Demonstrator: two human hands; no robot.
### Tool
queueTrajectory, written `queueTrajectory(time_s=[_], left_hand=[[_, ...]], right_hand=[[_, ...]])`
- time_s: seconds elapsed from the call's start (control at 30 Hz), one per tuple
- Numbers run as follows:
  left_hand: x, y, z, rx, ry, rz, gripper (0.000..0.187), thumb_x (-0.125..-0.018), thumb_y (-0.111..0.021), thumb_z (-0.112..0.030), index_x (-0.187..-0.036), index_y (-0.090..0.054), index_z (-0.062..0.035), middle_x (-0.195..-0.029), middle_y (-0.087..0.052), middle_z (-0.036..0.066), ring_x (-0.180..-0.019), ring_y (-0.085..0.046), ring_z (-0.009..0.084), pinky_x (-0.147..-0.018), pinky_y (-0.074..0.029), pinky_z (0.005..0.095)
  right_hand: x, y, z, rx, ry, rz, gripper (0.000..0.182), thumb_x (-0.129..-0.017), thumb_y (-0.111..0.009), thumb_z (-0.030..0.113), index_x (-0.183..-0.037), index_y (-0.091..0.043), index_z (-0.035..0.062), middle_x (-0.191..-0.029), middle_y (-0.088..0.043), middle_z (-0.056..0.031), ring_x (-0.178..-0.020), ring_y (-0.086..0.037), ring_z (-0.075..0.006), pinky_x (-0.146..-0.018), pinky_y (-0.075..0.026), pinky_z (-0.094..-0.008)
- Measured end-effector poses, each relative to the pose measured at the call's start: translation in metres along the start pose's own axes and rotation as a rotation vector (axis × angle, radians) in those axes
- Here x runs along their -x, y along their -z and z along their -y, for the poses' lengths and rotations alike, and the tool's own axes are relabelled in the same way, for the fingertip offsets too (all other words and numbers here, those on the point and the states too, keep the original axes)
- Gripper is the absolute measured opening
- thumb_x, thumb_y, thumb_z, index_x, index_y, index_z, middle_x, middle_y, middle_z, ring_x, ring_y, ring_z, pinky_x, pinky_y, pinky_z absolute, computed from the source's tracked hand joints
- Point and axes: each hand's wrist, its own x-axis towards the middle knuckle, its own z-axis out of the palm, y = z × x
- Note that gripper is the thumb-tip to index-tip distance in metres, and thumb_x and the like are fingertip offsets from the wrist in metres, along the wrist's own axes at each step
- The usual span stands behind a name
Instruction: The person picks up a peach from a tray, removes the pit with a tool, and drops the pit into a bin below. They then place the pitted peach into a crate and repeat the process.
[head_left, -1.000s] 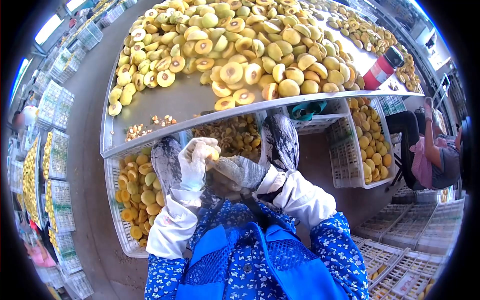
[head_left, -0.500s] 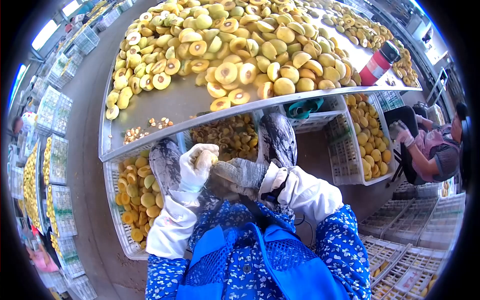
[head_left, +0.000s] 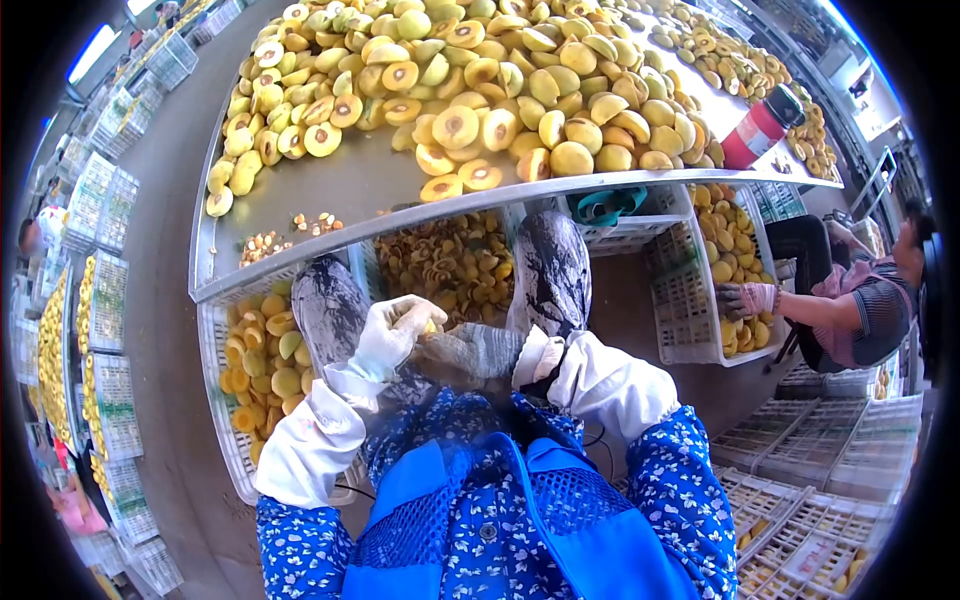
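Fruit piece (head_left: 431,327): a small patch of yellow, mostly covered by gloved fingers; its full shape is hidden.
Place of fruit piece: at the left hand's fingertips, between the two hands, above the lap and short of the counter's near edge.
Left hand (head_left: 388,338): white glove, raised from the wrist, fingers bent inward; grip pinching the fruit piece.
Right hand (head_left: 472,350): greyish glove, lying sideways with fingers toward the left hand; I can't tell whether its grip holds anything.
Direction of fruit piece: its visible bit shows beyond the left fingertips, toward the right hand; long axis can't be made out.
Left crate (head_left: 214,370): yellow fruit, beside the knee.
Middle crate (head_left: 364,272): brownish-yellow pieces, below the counter edge.
Counter (head_left: 385,178): metal, bearing small bits (head_left: 265,247) near its left corner and heaped fruit halves (head_left: 455,127), some cut side up.
Red bottle (head_left: 757,132): tilted, at the counter's right.
Co-worker (head_left: 865,310): seated at right, a gloved hand at another fruit crate (head_left: 690,325).
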Motion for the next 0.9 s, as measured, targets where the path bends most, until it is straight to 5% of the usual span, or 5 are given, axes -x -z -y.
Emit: queueTrajectory(time_s=[0.27, 0.53, 0.73, 0.8, 0.9], left_hand=[[0.004, -0.018, 0.003, 0.516, -0.034, -0.216, 0.028, -0.087, -0.056, -0.024, -0.088, -0.062, 0.0034, -0.079, -0.065, 0.014, -0.066, -0.062, 0.0191, -0.061, -0.050, 0.0271], [0.006, -0.025, 0.007, 0.734, 0.007, -0.363, 0.038, -0.084, -0.053, -0.031, -0.096, -0.059, 0.0046, -0.078, -0.063, 0.017, -0.065, -0.062, 0.0237, -0.061, -0.053, 0.0314], [0.008, -0.025, 0.004, 0.984, 0.125, -0.422, 0.037, -0.084, -0.053, -0.035, -0.095, -0.061, -0.0008, -0.078, -0.064, 0.015, -0.067, -0.061, 0.0242, -0.062, -0.052, 0.0340], [0.007, -0.025, 0.001, 1.050, 0.139, -0.453, 0.037, -0.085, -0.053, -0.036, -0.095, -0.061, -0.0013, -0.078, -0.064, 0.015, -0.065, -0.062, 0.0240, -0.060, -0.053, 0.0333], [0.007, -0.026, 0.000, 1.027, 0.089, -0.491, 0.036, -0.086, -0.052, -0.035, -0.094, -0.061, -0.0006, -0.077, -0.064, 0.015, -0.062, -0.062, 0.0224, -0.058, -0.053, 0.0322]], right_hand=[[0.005, -0.013, 0.000, -0.412, 0.065, 0.080, 0.039, -0.084, -0.060, 0.048, -0.077, -0.056, 0.0094, -0.054, -0.051, -0.0022, -0.031, -0.044, -0.0121, -0.023, -0.030, -0.0232], [-0.005, -0.024, -0.020, 0.119, 0.400, -0.172, 0.036, -0.097, -0.043, 0.028, -0.116, -0.057, 0.0006, -0.106, -0.059, -0.0002, -0.098, -0.051, -0.0074, -0.086, -0.041, -0.0227], [-0.008, -0.028, -0.026, 0.936, 0.850, -0.361, 0.048, -0.089, -0.045, 0.005, -0.135, -0.032, -0.0005, -0.112, -0.051, -0.0315, -0.078, -0.061, -0.0397, -0.065, -0.052, -0.0396], [-0.006, -0.030, -0.025, 1.271, 0.957, -0.474, 0.045, -0.091, -0.043, 0.008, -0.135, -0.033, 0.0003, -0.107, -0.055, -0.0290, -0.072, -0.061, -0.0385, -0.063, -0.051, -0.0394], [-0.004, -0.029, -0.007, 0.841, 0.650, -0.376, 0.036, -0.095, -0.039, 0.021, -0.126, -0.044, 0.0018, -0.094, -0.061, -0.0185, -0.068, -0.062, -0.0324, -0.060, -0.049, -0.0368]])
